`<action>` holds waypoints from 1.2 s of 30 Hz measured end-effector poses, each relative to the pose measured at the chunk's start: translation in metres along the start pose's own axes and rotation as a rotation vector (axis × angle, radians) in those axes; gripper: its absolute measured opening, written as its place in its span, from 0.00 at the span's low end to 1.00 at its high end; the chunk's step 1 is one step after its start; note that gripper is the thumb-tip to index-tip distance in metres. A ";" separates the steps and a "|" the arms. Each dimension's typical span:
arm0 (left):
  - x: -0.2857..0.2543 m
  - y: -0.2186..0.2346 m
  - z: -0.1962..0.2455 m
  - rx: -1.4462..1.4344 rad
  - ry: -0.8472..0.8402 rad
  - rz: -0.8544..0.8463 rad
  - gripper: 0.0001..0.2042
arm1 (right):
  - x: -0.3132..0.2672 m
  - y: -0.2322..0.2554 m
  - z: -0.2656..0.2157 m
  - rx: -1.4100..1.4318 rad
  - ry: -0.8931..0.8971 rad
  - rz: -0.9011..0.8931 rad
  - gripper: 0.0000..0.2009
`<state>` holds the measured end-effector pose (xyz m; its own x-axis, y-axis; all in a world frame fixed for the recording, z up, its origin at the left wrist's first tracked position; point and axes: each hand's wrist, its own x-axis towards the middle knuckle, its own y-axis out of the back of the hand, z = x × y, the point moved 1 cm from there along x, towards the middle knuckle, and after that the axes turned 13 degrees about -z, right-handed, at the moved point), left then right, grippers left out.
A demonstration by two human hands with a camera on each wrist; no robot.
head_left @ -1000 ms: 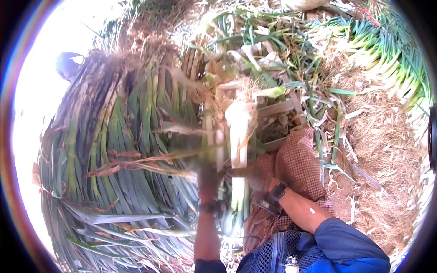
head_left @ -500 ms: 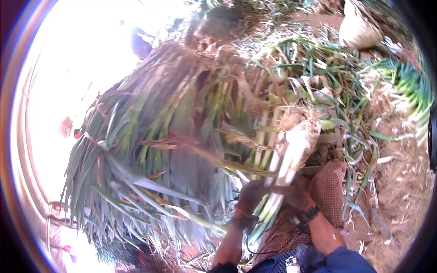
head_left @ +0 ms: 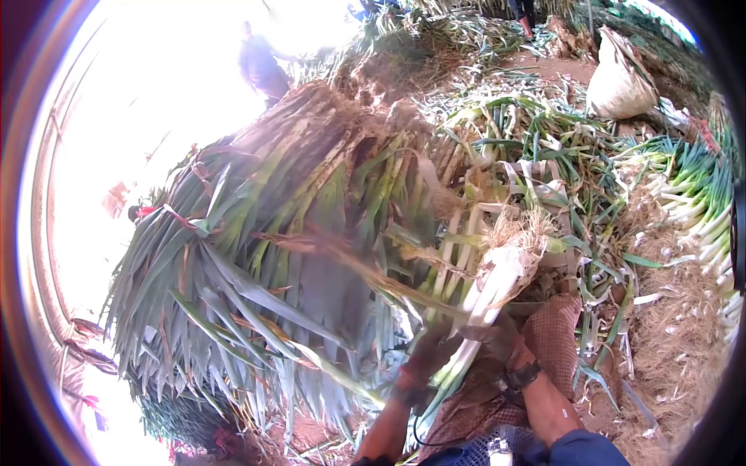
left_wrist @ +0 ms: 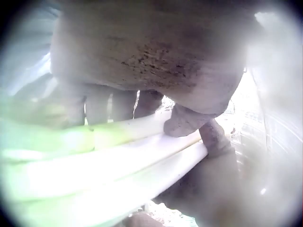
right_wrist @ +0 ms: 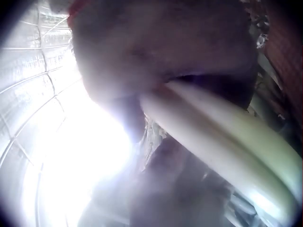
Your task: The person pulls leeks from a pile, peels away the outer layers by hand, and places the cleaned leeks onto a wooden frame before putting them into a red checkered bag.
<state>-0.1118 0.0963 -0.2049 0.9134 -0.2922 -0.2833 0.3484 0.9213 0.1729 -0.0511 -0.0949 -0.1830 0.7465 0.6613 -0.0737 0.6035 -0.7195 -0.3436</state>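
A small bunch of green onions (head_left: 497, 283) lies slanted before me in the head view, its bushy roots pointing up and away and its green leaves toward my body. My gloved left hand (head_left: 429, 356) grips the stalks from the left, lower down. From the right, my gloved right hand (head_left: 501, 342) holds them too, thumb across the white part. In the left wrist view, the left hand's fingers (left_wrist: 97, 104) curl over several pale stalks (left_wrist: 104, 170). The right wrist view has two stalks (right_wrist: 218, 142) running into the right hand (right_wrist: 161, 56).
A large heap of green onions (head_left: 311, 225) stands at my left. Trimmed leaves (head_left: 536, 132) lie ahead, and cut roots (head_left: 676, 342) cover the ground at right. Cleaned green onions (head_left: 699, 217) line the far right. Behind is a pale sack (head_left: 622, 81); a checked cloth (head_left: 556, 322) covers my leg.
The head view has swung left and up. The bunch, upright at first, now leans with its roots to the right. Both hands stay on the stalks.
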 end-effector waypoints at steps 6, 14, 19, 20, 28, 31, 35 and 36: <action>-0.007 -0.041 -0.006 0.564 -0.134 0.240 0.57 | -0.004 0.004 0.015 0.040 -0.009 -0.021 0.16; -0.007 -0.040 0.092 0.480 -0.299 0.286 0.51 | -0.021 -0.007 -0.058 0.088 0.279 -0.021 0.18; 0.007 -0.051 0.056 0.536 -0.201 0.248 0.52 | -0.028 0.005 -0.054 0.049 0.191 0.001 0.17; 0.008 -0.058 0.048 0.483 -0.300 0.256 0.49 | -0.030 0.006 -0.046 0.050 0.187 0.010 0.17; 0.011 -0.080 0.056 0.619 -0.332 0.631 0.45 | -0.026 0.000 -0.026 0.044 0.370 0.000 0.15; 0.011 -0.079 0.056 0.611 -0.159 0.504 0.44 | -0.025 0.006 -0.026 0.401 0.292 0.002 0.15; 0.003 -0.078 0.064 0.624 -0.117 0.371 0.47 | -0.044 0.035 -0.023 0.060 0.165 -0.070 0.17; 0.000 -0.078 0.063 0.610 -0.105 0.327 0.49 | -0.049 0.045 -0.017 -0.146 0.116 -0.141 0.18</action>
<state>-0.1255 0.0082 -0.1590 0.9964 -0.0757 -0.0392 0.0798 0.6667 0.7410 -0.0560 -0.1628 -0.1792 0.6738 0.7349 0.0762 0.7322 -0.6502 -0.2028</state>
